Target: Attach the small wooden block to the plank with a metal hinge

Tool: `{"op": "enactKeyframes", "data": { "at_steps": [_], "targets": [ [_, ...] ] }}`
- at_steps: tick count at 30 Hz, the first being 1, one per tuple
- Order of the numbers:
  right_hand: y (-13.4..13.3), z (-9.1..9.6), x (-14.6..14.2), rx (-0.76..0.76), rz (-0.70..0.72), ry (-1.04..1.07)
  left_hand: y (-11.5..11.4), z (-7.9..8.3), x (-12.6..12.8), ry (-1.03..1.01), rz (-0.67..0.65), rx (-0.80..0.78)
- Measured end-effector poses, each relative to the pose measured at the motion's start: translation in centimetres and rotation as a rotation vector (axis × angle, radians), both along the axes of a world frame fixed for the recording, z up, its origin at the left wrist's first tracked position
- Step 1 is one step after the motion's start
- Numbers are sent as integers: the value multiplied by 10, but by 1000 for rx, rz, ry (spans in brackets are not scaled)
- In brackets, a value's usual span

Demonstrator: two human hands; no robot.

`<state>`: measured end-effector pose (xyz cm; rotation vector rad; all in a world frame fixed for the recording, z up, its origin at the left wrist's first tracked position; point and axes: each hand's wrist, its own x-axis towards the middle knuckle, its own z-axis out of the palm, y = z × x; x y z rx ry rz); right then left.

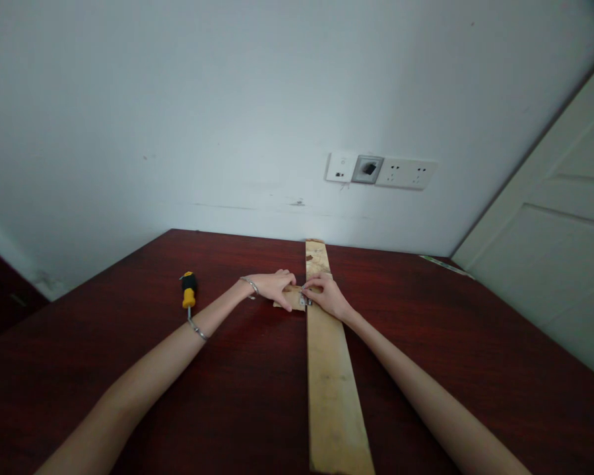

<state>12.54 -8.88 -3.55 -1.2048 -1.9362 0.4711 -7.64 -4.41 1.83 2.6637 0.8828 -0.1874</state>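
Observation:
A long pale wooden plank (329, 369) runs away from me across the dark red table. Against its left side lies a short wooden block (288, 303), which my left hand (273, 289) grips between thumb and fingers. Where block and plank meet sits a small silvery metal fitting (303, 299), partly covered by fingers; its exact kind is too small to tell. My right hand (328, 298) rests over the plank, thumb and fingertips pinched together at the fitting's far edge. Whatever lies in that pinch is too small to make out.
A yellow and black screwdriver (189, 290) lies on the table (247, 389), left of my left forearm. Behind the table rises a white wall with socket plates (406, 173). A pale panelled door (564, 218) stands at the right, near a thin strip (445, 265) on the table edge.

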Motion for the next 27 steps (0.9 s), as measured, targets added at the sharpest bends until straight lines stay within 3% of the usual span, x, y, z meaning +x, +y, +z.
{"op": "enactKeyframes", "data": {
  "at_steps": [16,27],
  "targets": [
    [-1,3,0,-15,13,-10,3,-2,-2,-5,-13,-19],
    [2,8,7,-13,-5,148,3,-6,0,15,-3,11]
  ]
}}
